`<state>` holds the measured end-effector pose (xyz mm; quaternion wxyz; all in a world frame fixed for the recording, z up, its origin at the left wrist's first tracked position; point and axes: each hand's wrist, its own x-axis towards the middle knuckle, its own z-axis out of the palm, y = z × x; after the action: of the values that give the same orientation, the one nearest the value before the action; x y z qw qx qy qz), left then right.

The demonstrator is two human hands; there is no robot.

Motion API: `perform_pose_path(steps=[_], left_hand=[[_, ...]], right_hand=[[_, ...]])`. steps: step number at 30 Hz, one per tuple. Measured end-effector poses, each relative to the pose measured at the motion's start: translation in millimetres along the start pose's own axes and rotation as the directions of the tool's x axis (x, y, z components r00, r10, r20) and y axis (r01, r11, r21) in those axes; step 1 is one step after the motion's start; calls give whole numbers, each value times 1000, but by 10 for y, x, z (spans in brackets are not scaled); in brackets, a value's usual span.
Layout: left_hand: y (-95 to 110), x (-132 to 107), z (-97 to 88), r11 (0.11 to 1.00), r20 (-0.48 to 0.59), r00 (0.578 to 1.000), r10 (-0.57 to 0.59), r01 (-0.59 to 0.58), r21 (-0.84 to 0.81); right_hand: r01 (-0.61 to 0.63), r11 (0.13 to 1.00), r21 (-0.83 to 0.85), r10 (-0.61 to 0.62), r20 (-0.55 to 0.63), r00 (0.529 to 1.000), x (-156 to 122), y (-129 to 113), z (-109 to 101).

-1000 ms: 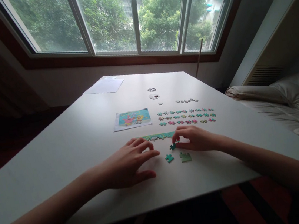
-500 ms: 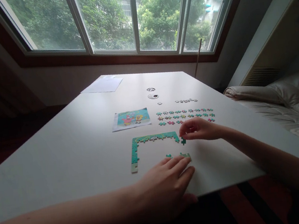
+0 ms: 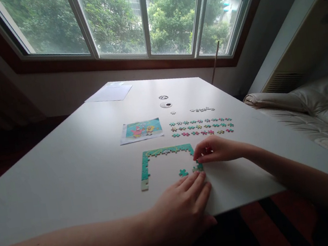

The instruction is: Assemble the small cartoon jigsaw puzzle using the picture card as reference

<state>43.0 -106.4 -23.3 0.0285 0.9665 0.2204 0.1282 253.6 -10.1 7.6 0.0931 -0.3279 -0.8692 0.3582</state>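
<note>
A partly joined jigsaw border (image 3: 144, 170), mostly green, runs along the left side and the top. My right hand (image 3: 218, 147) pinches a green puzzle piece (image 3: 199, 165) at the border's right side, its fingertips covering part of it. Flat on the table, my left hand (image 3: 183, 202) has its fingers stretched out, tips touching the pale green pieces (image 3: 195, 169) at the lower right. Just beyond those fingers, a loose green puzzle piece (image 3: 183, 172) lies inside the border.
Behind the border lies a printed picture (image 3: 142, 129) with cartoon figures. To its right are rows of loose puzzle pieces (image 3: 200, 126), with greyish pieces (image 3: 202, 109) farther back. Two round discs (image 3: 166, 105) and a white sheet (image 3: 110, 93) lie on the white table (image 3: 68, 186).
My right hand has moved slightly down and left, bringing its piece against the border's right side. The pale green pieces under my left fingertips have shifted left, and the loose green piece is more exposed.
</note>
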Motion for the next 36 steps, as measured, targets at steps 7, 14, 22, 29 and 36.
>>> perform_pose_path(steps=[7, 14, 22, 29, 36], left_hand=[[-6, 1, 3, 1000, 0, 1000, -1, 1, -18], [1, 3, -9, 1000, 5, 1000, -4, 5, -29], [-2, 1, -11, 998, 2, 1000, -17, 17, -62], [0, 4, -14, 998, -9, 1000, -17, 16, -66], [11, -20, 14, 999, -24, 1000, -16, 15, -40]], right_hand=[[15, 996, -84, -20, -62, 998, 9, -43, 24], [80, 984, -156, -94, -79, 992, 7, -32, 57], [134, 961, -243, -167, -121, 979, 57, -34, 50], [312, 931, -189, -304, 72, 950, 271, -142, 73], [332, 921, -205, -295, 191, 936, 421, -240, 59]])
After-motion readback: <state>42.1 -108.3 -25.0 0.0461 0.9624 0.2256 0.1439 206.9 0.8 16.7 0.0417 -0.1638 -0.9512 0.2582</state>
